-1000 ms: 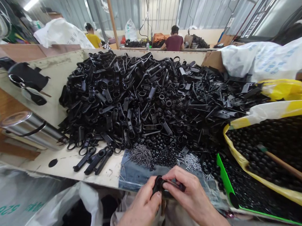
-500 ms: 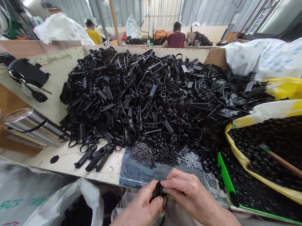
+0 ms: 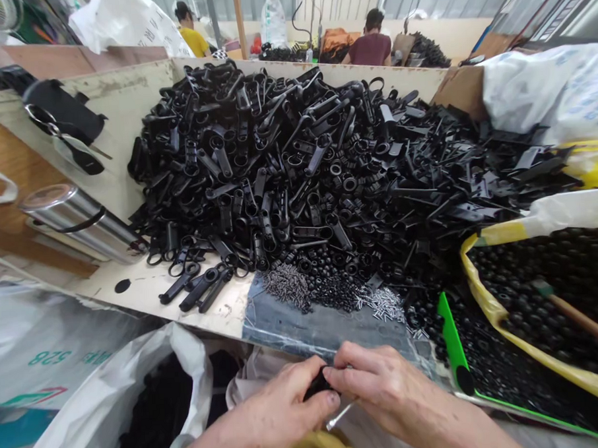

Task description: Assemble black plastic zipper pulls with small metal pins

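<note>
My left hand [image 3: 291, 402] is closed around a small black plastic part [image 3: 316, 384], which the fingers mostly hide. The thumb and fingers of my right hand [image 3: 370, 379] pinch the same part from the other side. Below my fingers a thin, shiny metal rod [image 3: 340, 416] sticks out; whether a hand grips it I cannot tell. Both hands are over my lap, just in front of the bench edge. Beyond them, on a dark mat [image 3: 293, 326], lie small grey springs [image 3: 286, 284], little black pieces [image 3: 329, 285] and silver pins [image 3: 383, 302].
A big heap of black plastic parts [image 3: 257, 166] fills the bench. To the left are a steel flask [image 3: 88, 220] and an open white sack [image 3: 199, 380]. At right stand a green-edged tray [image 3: 453, 343] and a yellow-rimmed bag [image 3: 474, 279] of black balls. Two people sit farther back.
The view has tilted down and shifted left. Both hands still hold the black part, and the metal rod now shows beneath them.
</note>
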The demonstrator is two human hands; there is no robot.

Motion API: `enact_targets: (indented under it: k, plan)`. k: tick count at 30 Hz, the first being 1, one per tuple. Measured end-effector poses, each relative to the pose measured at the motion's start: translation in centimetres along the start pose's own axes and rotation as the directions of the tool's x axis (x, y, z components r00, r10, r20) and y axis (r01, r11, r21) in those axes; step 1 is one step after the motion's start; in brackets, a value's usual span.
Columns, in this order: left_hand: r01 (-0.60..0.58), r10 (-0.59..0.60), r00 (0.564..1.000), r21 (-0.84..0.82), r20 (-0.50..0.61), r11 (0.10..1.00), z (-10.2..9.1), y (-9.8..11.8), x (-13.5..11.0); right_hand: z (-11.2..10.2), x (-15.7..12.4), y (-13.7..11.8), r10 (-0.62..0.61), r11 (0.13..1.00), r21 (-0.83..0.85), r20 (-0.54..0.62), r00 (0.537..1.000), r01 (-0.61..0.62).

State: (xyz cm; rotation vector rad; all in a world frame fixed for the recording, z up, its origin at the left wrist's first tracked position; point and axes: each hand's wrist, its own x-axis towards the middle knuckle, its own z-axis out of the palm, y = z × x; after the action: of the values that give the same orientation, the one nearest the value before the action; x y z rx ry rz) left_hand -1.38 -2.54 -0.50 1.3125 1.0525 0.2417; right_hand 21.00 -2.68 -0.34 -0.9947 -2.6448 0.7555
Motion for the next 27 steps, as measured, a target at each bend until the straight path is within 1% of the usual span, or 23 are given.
enact_targets:
  k: [2, 4, 7, 9, 11, 13, 14, 16, 17, 19, 21, 23, 24, 25, 26, 27]
  plan:
    - [0.04, -0.04, 0.999, 0.024, -0.021, 0.999, 0.1, -0.4, -0.2, 0.4, -0.1, 0.2, -0.017, 1.0, 0.006, 0.014, 1.0, 0.017]
    - [0.067, -0.065, 0.997, 0.046, -0.033, 0.997, 0.2, -0.9, -0.4, 0.7, -0.2, 0.1, -0.043, 0.999, -0.032, 0.006, 0.999, 0.043]
    - [0.018, -0.017, 1.0, 0.08, -0.009, 0.997, 0.5, -1.3, -0.5, 0.8, 0.0, -0.3, -0.077, 0.99, -0.115, -0.011, 0.997, 0.075]
    - [-0.009, 0.009, 1.0, 0.081, 0.004, 0.997, 0.5, -1.2, -0.5, 0.5, 0.2, -0.5, -0.08, 0.989, -0.123, -0.006, 0.997, 0.079]
    - [0.005, -0.006, 1.0, 0.043, 0.012, 0.999, 0.4, -0.8, -0.7, 0.2, 0.3, -0.6, -0.043, 0.997, -0.061, -0.021, 0.999, 0.042]
    - [0.027, -0.027, 1.0, -0.031, 0.003, 0.999, 0.2, -0.3, -1.0, 0.2, 0.4, -0.5, 0.056, 0.996, 0.07, -0.118, 0.991, -0.048]
    - [0.019, -0.019, 1.0, -0.061, -0.002, 0.998, 0.1, -0.1, -1.2, 0.4, 0.4, -0.5, 0.127, 0.982, 0.163, -0.178, 0.976, -0.098]
    - [-0.025, 0.024, 1.0, -0.089, -0.003, 0.996, 0.0, 0.1, -1.5, 1.3, 0.3, -0.5, 0.286, 0.915, 0.36, -0.263, 0.921, -0.181]
    - [-0.048, 0.047, 0.999, -0.084, -0.012, 0.995, 0.0, 0.1, -1.6, 1.9, 0.4, -0.5, 0.36, 0.868, 0.45, -0.28, 0.89, -0.21]
    - [-0.094, 0.092, 0.994, -0.024, -0.054, 0.995, 0.0, 0.0, -1.5, 3.4, 0.7, -0.7, 0.481, 0.758, 0.604, -0.264, 0.836, -0.245]
    - [-0.128, 0.144, 0.979, 0.121, -0.141, 0.984, 0.0, -0.2, -0.9, 4.8, 1.4, -0.8, 0.573, 0.628, 0.74, -0.231, 0.786, -0.24]
    - [-0.128, 0.21, 0.945, 0.31, -0.25, 0.942, 0.2, -0.5, 0.0, 5.6, 2.3, -0.7, 0.63, 0.491, 0.85, -0.197, 0.751, -0.189]
    - [-0.115, 0.241, 0.92, 0.374, -0.31, 0.92, 0.2, -0.7, 0.4, 5.7, 2.8, -0.6, 0.65, 0.434, 0.886, -0.185, 0.737, -0.161]
    - [-0.101, 0.262, 0.891, 0.4, -0.371, 0.911, 0.3, -0.9, 0.8, 5.7, 3.2, -0.4, 0.664, 0.392, 0.909, -0.175, 0.727, -0.14]
    - [-0.096, 0.267, 0.867, 0.383, -0.421, 0.919, 0.3, -1.1, 1.2, 5.5, 3.6, -0.2, 0.672, 0.371, 0.919, -0.167, 0.721, -0.132]
    - [-0.103, 0.252, 0.855, 0.327, -0.454, 0.939, 0.2, -1.4, 1.5, 5.3, 3.9, 0.1, 0.673, 0.377, 0.916, -0.169, 0.72, -0.138]
